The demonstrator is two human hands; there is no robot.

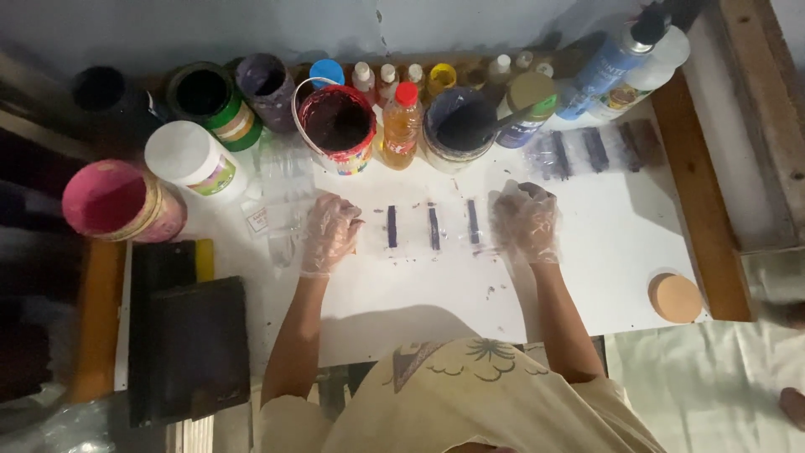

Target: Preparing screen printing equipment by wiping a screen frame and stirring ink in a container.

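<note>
Both my hands wear thin clear plastic gloves. My left hand (329,232) rests on the white table (436,294), fingers curled at the left edge of a clear plastic sheet (432,228) that carries three dark purple strips. My right hand (526,223) presses on the right edge of the same sheet, fingers bent. The three purple strips (433,227) lie upright and side by side between my hands. Whether either hand pinches the sheet is not clear.
Open paint tubs (338,126) and a dark one with a stick (459,127) stand along the back, with small bottles (402,124), a white-lidded jar (194,159) and a pink tub (122,201). More purple strips (594,151) lie back right. A black squeegee (186,331) lies left, a round lid (675,297) right.
</note>
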